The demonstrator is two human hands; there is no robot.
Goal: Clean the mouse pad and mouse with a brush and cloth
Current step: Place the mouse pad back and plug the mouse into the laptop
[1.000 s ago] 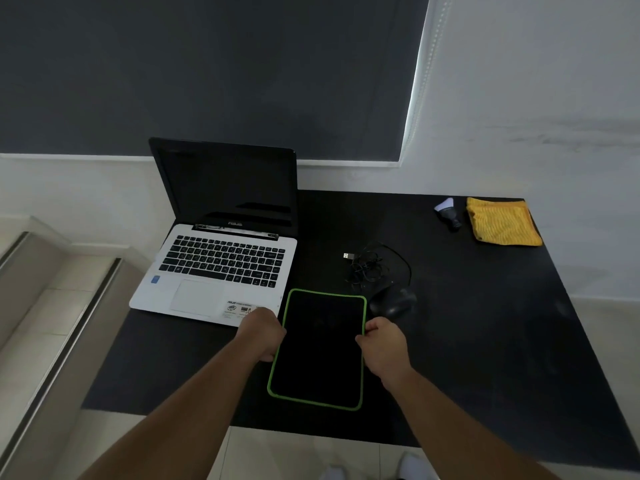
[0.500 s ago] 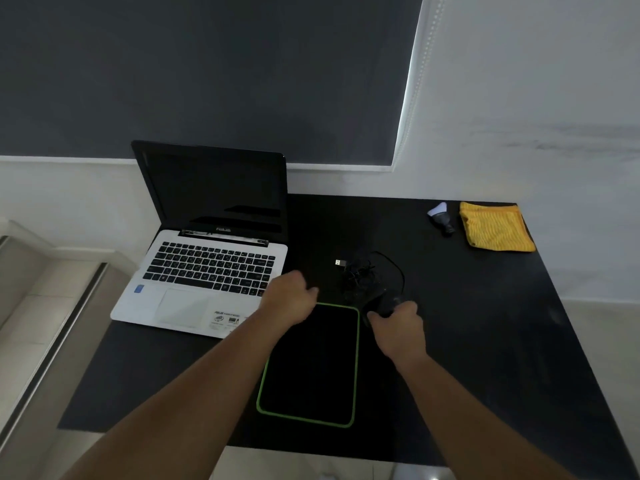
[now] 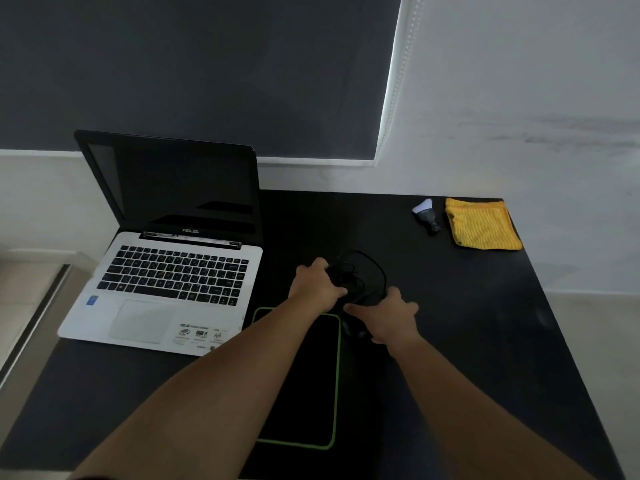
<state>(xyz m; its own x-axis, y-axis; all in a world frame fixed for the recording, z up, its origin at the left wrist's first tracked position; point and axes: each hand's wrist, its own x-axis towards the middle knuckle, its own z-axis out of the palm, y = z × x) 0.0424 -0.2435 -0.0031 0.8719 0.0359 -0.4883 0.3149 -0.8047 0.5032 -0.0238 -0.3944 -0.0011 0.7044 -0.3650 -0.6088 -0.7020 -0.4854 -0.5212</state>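
Observation:
A black mouse pad [image 3: 313, 393] with a green border lies near the table's front edge, partly under my left forearm. Beyond its far right corner sits the black mouse [image 3: 355, 329], mostly covered by my right hand [image 3: 389, 320], which grips it. My left hand [image 3: 317, 285] holds the bundled black mouse cable [image 3: 360, 275] just behind the pad. A small brush [image 3: 426, 214] with pale bristles and a folded yellow cloth [image 3: 481, 223] lie at the far right of the table.
An open white laptop [image 3: 173, 271] with a dark screen stands on the left of the black table [image 3: 485, 341]. A wall and a dark window blind rise behind the table. Pale floor and a step lie to the left.
Both hands left the mouse pad's sides and moved forward. The right hand closed over the mouse and the left took hold of the cable bundle.

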